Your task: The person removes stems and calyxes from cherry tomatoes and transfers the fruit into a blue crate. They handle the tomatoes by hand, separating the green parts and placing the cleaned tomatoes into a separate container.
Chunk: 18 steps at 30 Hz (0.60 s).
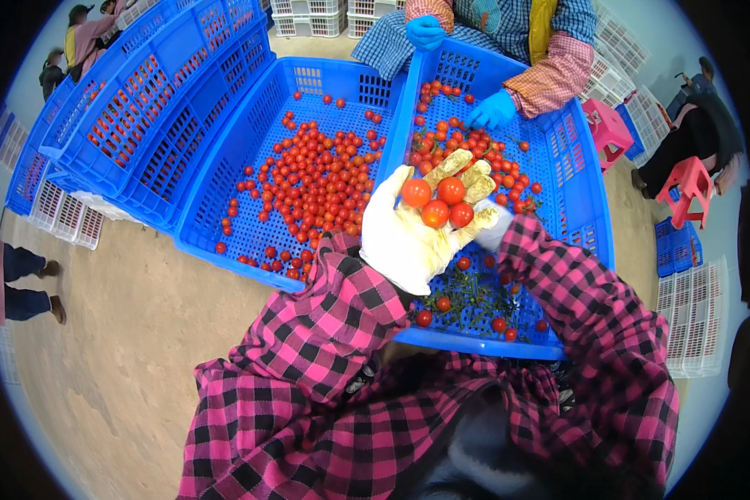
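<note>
My left hand (406,234), in a stained white glove, is turned palm up over the right-hand blue plastic crate (553,187). Several red cherry tomatoes (435,213) rest on its palm and fingers. Behind its fingertips is my right hand (495,226), also gloved; its fingers are hidden, so its grip cannot be made out. Beneath both hands, the crate holds loose cherry tomatoes (506,181) and green stem scraps (475,300). The adjoining blue crate (225,187) on the left holds many loose cherry tomatoes (319,181).
Across the right crate sits a co-worker, one blue-gloved hand (492,111) among the tomatoes, the other (425,32) above the rim. Stacked blue crates (156,106) stand at left. Pink stools (606,131) and white crates (694,319) are at right. Other people are farther off.
</note>
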Each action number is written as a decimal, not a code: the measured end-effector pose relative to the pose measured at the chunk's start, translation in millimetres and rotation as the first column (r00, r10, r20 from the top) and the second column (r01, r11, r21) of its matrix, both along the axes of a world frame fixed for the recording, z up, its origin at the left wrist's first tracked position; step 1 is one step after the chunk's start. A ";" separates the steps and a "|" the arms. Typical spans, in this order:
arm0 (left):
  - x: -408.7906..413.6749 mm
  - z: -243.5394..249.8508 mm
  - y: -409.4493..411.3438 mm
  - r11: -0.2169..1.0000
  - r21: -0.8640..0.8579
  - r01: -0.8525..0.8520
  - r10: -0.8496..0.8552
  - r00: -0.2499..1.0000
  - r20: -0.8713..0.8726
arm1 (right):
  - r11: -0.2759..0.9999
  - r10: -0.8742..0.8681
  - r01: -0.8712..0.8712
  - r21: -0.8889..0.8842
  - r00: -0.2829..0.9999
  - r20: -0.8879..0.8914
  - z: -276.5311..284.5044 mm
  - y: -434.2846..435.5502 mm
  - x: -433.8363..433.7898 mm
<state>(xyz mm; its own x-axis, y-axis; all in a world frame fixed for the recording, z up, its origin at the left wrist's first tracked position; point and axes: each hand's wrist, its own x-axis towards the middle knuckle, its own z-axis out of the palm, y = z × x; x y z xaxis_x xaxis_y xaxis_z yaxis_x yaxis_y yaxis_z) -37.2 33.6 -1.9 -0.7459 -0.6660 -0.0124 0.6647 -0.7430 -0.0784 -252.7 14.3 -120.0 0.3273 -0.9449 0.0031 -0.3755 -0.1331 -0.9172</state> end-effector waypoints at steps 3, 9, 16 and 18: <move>-1.6 1.6 0.9 1.000 0.015 -0.006 0.006 0.999 -0.032 | 0.942 0.129 -0.228 -0.246 0.924 -0.361 -33.0 2.8 -11.9; 1.6 0.3 -3.7 0.998 -0.023 -0.064 0.065 0.998 0.022 | 0.927 -0.106 0.177 0.332 0.969 -0.222 -1.2 0.2 3.3; 59.3 -28.2 -68.7 0.833 -0.186 -0.521 0.552 0.799 0.239 | 0.524 -0.522 0.031 0.851 0.801 0.292 31.7 29.3 -34.3; 72.8 -46.5 -79.5 0.833 -0.055 -0.550 0.522 0.750 0.405 | 0.477 -0.583 -0.012 0.879 0.744 0.327 22.4 35.9 -39.4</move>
